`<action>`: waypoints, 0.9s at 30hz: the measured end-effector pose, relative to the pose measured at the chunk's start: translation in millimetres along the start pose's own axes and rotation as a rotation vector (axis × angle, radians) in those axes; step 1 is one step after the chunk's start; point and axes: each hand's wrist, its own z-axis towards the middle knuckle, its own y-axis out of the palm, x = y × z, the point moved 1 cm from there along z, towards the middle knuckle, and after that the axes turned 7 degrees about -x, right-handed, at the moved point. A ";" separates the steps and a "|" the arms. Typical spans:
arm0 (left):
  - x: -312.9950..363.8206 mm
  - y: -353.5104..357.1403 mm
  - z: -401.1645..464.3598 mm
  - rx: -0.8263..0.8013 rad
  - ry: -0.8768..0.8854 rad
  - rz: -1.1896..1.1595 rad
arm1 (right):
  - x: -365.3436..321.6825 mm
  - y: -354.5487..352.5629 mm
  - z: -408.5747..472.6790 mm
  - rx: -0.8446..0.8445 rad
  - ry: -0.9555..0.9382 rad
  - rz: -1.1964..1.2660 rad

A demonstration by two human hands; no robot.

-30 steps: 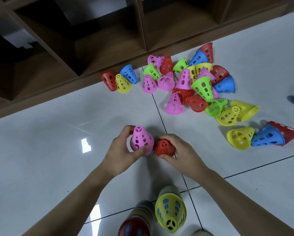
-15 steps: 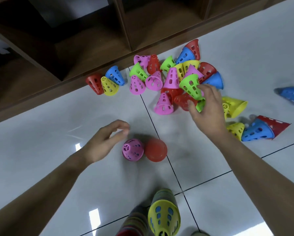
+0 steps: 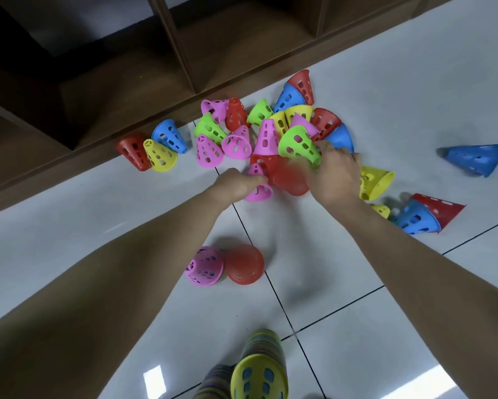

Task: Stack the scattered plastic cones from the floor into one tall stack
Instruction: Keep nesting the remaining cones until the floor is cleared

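Observation:
Scattered perforated plastic cones [image 3: 266,136] in pink, green, red, blue and yellow lie in a pile on the white tile floor by the shelf. My left hand [image 3: 236,184] grips a small pink cone [image 3: 258,190] at the pile's near edge. My right hand [image 3: 334,174] reaches into the pile beside a green cone [image 3: 298,146], its thumb side on a blurred red cone [image 3: 289,180]. Closer to me stand a short pink stack [image 3: 204,266] and a red stack [image 3: 245,264], side by side. A tall yellow-topped stack [image 3: 259,372] rises at the bottom edge.
A dark wooden shelf unit [image 3: 184,67] runs along the far side of the floor. Three cones [image 3: 158,148] lie apart at its base on the left. A lone blue cone [image 3: 478,159] lies far right, with blue and red cones [image 3: 423,214] nearer right.
My left hand left the pink stack and moved forward to a pink cone in the pile. My right hand went deeper into the pile; a red cone there now blurs.

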 end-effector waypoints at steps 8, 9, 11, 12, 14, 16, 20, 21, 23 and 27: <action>-16.8 -5.6 -23.8 -0.021 -0.009 -0.008 | 2.3 -22.5 -45.4 -0.086 0.031 0.794; -20.7 -12.9 -32.5 -0.014 0.004 -0.040 | 0.3 -25.9 -53.4 -0.098 0.005 0.824; -30.4 -29.2 -56.7 0.034 0.049 -0.125 | -5.2 -28.5 -69.8 -0.139 -0.039 0.878; -36.4 -36.1 -72.9 0.063 0.073 -0.174 | -8.6 -28.6 -78.1 -0.163 -0.057 0.896; -51.0 -44.5 -109.3 0.129 0.114 -0.285 | -14.9 -27.6 -94.1 -0.187 -0.122 0.888; -69.0 -44.3 -144.8 0.202 0.145 -0.338 | -22.2 -26.5 -108.5 -0.202 -0.265 0.843; -103.7 -25.7 -193.4 0.291 0.225 -0.348 | -33.7 -20.2 -127.6 -0.276 -0.438 0.754; -110.8 -18.5 -201.3 0.303 0.250 -0.340 | -36.1 -17.8 -131.1 -0.303 -0.465 0.720; -122.4 -4.1 -211.3 0.327 0.301 -0.303 | -40.2 -11.0 -137.3 -0.372 -0.513 0.646; -137.7 16.1 -208.1 0.387 0.358 -0.166 | -45.3 -2.7 -145.7 -0.454 -0.540 0.561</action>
